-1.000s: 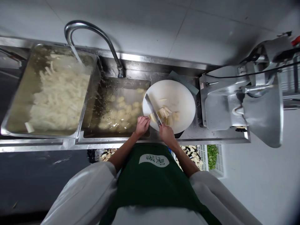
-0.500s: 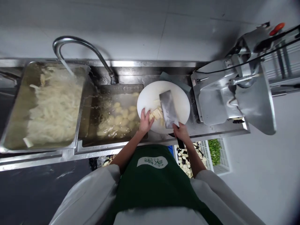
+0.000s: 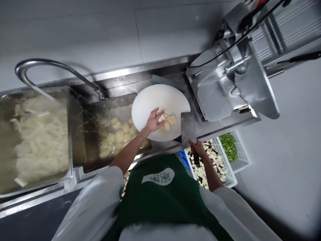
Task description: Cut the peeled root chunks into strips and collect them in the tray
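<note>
My left hand (image 3: 153, 122) is over the white round cutting board (image 3: 150, 97), its fingers curled round some pale cut vegetable pieces. More of these pieces (image 3: 171, 119) lie loose on the board beside the fingertips. My right hand (image 3: 197, 147) is closed on the black handle of a cleaver (image 3: 188, 127). The broad blade is at the board's right edge, away from the pieces. Part of what the left fingers hold is hidden by the hand.
Peeled potatoes (image 3: 122, 134) sit in water in the sink left of the board. A metal tub (image 3: 70, 134) of pale strips stands under the running faucet (image 3: 60, 68). A slicer (image 3: 213, 100) is at right. Below are baskets of eggplant chunks (image 3: 215, 160) and chopped greens (image 3: 228, 147).
The cleaver has moved off the cut pieces to the board's right edge. My left hand has shifted onto the pieces and closed round some. The view has turned and moved right.
</note>
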`<state>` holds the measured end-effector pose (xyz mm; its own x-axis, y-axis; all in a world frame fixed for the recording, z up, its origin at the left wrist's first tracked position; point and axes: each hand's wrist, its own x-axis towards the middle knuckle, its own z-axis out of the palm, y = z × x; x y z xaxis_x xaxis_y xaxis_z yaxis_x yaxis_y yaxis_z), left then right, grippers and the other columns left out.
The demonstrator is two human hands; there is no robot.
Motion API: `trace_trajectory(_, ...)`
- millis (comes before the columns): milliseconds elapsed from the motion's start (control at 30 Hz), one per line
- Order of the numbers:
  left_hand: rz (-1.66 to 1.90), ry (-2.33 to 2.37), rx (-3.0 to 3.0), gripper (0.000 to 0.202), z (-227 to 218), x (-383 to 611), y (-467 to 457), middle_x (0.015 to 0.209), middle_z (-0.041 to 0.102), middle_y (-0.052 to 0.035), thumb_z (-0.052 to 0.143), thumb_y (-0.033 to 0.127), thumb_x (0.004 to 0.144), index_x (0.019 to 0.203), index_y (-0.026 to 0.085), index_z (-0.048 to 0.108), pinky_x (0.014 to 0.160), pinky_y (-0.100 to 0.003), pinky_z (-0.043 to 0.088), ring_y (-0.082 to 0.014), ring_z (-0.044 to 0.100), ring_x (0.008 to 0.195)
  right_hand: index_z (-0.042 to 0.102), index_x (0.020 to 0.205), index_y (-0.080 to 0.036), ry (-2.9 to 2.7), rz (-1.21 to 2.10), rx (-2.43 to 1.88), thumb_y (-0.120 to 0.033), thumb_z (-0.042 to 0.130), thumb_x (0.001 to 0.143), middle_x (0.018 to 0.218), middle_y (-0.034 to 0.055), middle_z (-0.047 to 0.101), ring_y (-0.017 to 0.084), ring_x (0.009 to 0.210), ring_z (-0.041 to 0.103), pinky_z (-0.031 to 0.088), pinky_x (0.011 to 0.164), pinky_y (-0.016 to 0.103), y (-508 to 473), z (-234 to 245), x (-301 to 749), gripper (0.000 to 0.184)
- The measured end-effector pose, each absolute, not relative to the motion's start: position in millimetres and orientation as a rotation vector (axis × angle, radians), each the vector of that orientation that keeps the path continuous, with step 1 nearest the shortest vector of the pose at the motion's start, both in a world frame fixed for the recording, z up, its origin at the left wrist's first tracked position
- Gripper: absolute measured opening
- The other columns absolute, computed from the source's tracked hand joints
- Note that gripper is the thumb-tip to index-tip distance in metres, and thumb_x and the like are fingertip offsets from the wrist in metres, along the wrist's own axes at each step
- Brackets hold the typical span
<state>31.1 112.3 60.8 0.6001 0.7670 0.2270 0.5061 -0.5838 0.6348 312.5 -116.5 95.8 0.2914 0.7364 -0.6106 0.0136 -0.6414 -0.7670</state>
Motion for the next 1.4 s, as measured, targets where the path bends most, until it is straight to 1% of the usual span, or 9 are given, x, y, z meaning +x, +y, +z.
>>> trace_trajectory(133,0.645,1.042,2.334,0.096,60,42,97,0.165,0.016,-0.0170,0.072,0.072,0.075,0.154,0.024,0.045,0.122,-0.062,0.021,-0.0456,0.020,0.150,0.040,0.068,-0.026,-0.665,1.518,-1.809,-0.071,0.072,0.070,0.042,-0.0096,0.044,0.009,0.033,0.042,0.039,0.034,0.022,-97,90,295,0.056)
trace_trajectory(300,0.615,1.191,2.321,0.093,60,61,87,0.168,0.015,-0.0102,0.079,0.071,0.068,0.149,0.032,0.052,0.120,-0.072,0.012,-0.0521,0.011,0.151,0.043,0.068,-0.024,-0.763,1.541,-1.847,-0.066,0.067,0.077,0.043,-0.0077,0.048,0.010,0.035,0.047,0.040,0.035,0.022,-63,90,249,0.048)
trace_trajectory(467,0.741,1.249,2.245,0.083,58,64,87,0.162,0.026,-0.0145,0.075,0.065,0.077,0.147,0.025,0.053,0.123,-0.062,0.021,-0.0441,0.024,0.149,0.044,0.069,-0.025,-0.878,1.545,-1.785,-0.050,0.063,0.085,0.042,-0.0080,0.049,0.011,0.033,0.046,0.038,0.035,0.022,-35,95,200,0.035)
trace_trajectory(600,0.852,1.275,2.152,0.076,58,58,87,0.159,0.028,-0.0175,0.071,0.060,0.083,0.145,0.019,0.055,0.123,-0.053,0.029,-0.0384,0.028,0.149,0.042,0.068,-0.025,-0.948,1.480,-1.818,-0.046,0.060,0.087,0.042,-0.0089,0.047,0.010,0.033,0.046,0.037,0.036,0.021,-25,98,183,0.033)
trace_trajectory(867,1.022,1.378,2.024,0.070,99,23,87,0.160,0.027,-0.0130,0.070,0.058,0.085,0.143,0.022,0.055,0.124,-0.050,0.033,-0.0365,0.028,0.150,0.045,0.073,-0.025,-1.231,1.382,-1.842,-0.045,0.055,0.089,0.046,-0.0075,0.049,0.012,0.039,0.049,0.041,0.043,0.022,-12,132,160,0.027)
trace_trajectory(1033,1.261,1.638,1.910,0.072,151,-77,76,0.160,0.025,-0.0124,0.069,0.057,0.085,0.146,0.023,0.052,0.122,-0.048,0.035,-0.0368,0.034,0.148,0.053,0.080,-0.023,-1.568,1.436,-1.656,-0.039,0.055,0.091,0.050,-0.0058,0.053,0.013,0.044,0.053,0.042,0.046,0.022,15,186,86,0.019)
trace_trajectory(1200,1.404,2.054,1.706,0.066,193,-236,55,0.151,0.040,-0.0103,0.063,0.053,0.091,0.148,0.025,0.047,0.122,-0.046,0.034,-0.0312,0.039,0.145,0.056,0.089,-0.021,-1.926,1.708,-1.264,-0.028,0.056,0.091,0.050,-0.0066,0.055,0.012,0.040,0.053,0.040,0.042,0.020,50,242,-56,0.008)
trace_trajectory(1300,1.487,2.273,1.510,0.057,200,-329,52,0.145,0.046,-0.0121,0.058,0.048,0.095,0.144,0.020,0.051,0.122,-0.043,0.035,-0.0273,0.043,0.141,0.055,0.081,-0.019,-2.039,1.761,-1.076,-0.023,0.058,0.090,0.048,-0.0058,0.056,0.012,0.040,0.055,0.040,0.042,0.019,65,268,-134,0.010)
trace_trajectory(1400,1.433,2.501,1.205,0.057,190,-405,50,0.144,0.048,-0.0159,0.063,0.043,0.091,0.139,0.016,0.053,0.121,-0.044,0.034,-0.0277,0.045,0.139,0.054,0.076,-0.019,-2.006,1.773,-1.050,-0.025,0.060,0.092,0.046,-0.0052,0.054,0.010,0.037,0.054,0.039,0.039,0.018,70,281,-172,0.018)
